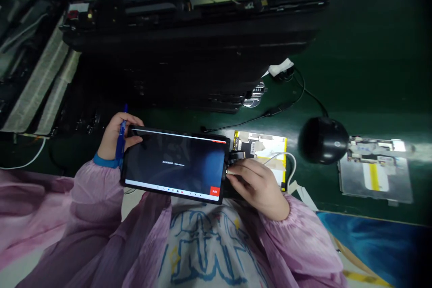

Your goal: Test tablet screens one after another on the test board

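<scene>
A tablet is held level near the table's front edge, its dark screen lit with one line of text and a red box at a lower corner. My left hand grips its left end, thumb over the front, and a blue pen is tucked along that hand. At the tablet's right edge, my right hand pinches a small light-coloured plug; fingers hide most of it. Just above those fingertips, a black connector piece sits against the same edge. A white cable loops behind my right hand.
Yellow-edged battery parts lie beyond my right hand. Further right are a black rounded device with a cord and a metal tablet chassis. Stacked black panels rise behind the tablet on the green table.
</scene>
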The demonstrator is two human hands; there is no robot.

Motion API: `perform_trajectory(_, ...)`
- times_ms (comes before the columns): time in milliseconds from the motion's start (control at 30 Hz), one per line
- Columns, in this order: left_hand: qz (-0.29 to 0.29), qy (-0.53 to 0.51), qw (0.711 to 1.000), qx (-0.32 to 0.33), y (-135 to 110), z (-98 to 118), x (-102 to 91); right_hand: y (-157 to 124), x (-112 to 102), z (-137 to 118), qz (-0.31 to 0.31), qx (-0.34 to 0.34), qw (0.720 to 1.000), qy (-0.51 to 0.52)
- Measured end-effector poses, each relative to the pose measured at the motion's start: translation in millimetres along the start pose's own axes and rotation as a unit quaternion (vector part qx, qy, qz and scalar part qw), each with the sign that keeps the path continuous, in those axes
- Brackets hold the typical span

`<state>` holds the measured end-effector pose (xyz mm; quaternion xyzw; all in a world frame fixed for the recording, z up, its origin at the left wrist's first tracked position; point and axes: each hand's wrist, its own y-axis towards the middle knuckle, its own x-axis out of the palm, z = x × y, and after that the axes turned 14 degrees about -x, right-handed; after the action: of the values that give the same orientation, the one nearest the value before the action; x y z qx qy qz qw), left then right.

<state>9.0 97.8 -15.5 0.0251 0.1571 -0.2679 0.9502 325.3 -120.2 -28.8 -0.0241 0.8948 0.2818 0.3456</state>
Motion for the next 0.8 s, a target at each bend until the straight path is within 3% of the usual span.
perform_trajectory(133, 0.01, 0.084, 0.995, -0.059, -5.8, 7.1, 0.3, 2.3, -2.0, 1.8, -0.021, -0.017, 1.0, -0.001)
perform_trajectory(300, 0.009, 0.104, 0.992, -0.072, -7.6, 14.1, 4.1, 4.7, -2.9, 5.3, -0.042, -0.033, 0.999, -0.002)
perform_trajectory(533, 0.031, 0.142, 0.988, -0.051, -5.3, 14.7, 2.2, 2.2, -2.5, 10.2, -0.036, -0.057, 0.998, 0.02)
perform_trajectory(800, 0.012, 0.123, 0.992, -0.011, -4.1, 12.6, 0.4, 0.4, -0.3, 12.4, -0.021, -0.088, 0.996, 0.024)
